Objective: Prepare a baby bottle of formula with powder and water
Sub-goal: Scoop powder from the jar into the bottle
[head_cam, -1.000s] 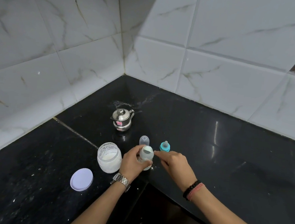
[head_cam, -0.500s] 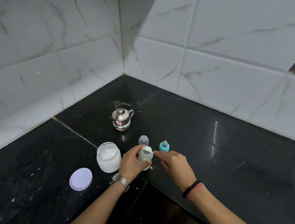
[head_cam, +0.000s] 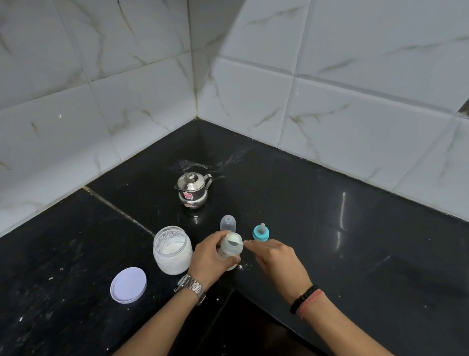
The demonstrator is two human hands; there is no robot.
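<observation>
Head view, the only one I've got: my left hand (head_cam: 207,260) is wrapped around the small clear plastic baby bottle (head_cam: 230,250), fingers curled round its body, holding it upright on the black stone worktop (head_cam: 361,258), right at the front edge. My right hand (head_cam: 277,261) is pinching what looks like a little spoon or scoop (head_cam: 236,242) at the bottle's open mouth. It's tiny in the shot, so I can't say how full it is.

My tip for this bit: the neck is narrow, so keep the bottle pinned flat and tip the scoop right over the middle of the opening, slowly. There are already white specks on the stone beside the bottle's base, so I'd guess powder spills easily here. I probably still need water, so the small lidded steel pot (head_cam: 192,191) sitting further back looks like the next stop.

The open glass jar of white powder (head_cam: 172,250) stands just left of my left hand, and its round pale lilac lid (head_cam: 128,284) lies flat nearer me, off to the left. Behind the bottle are the clear domed cap (head_cam: 228,223) and the teal collar with its teat (head_cam: 260,232), both standing apart.

The room's a corner of white marble-look tiles (head_cam: 376,76) with grey veins. The worktop is glossy and a bit dusty, with a pale joint line running across the left part.
</observation>
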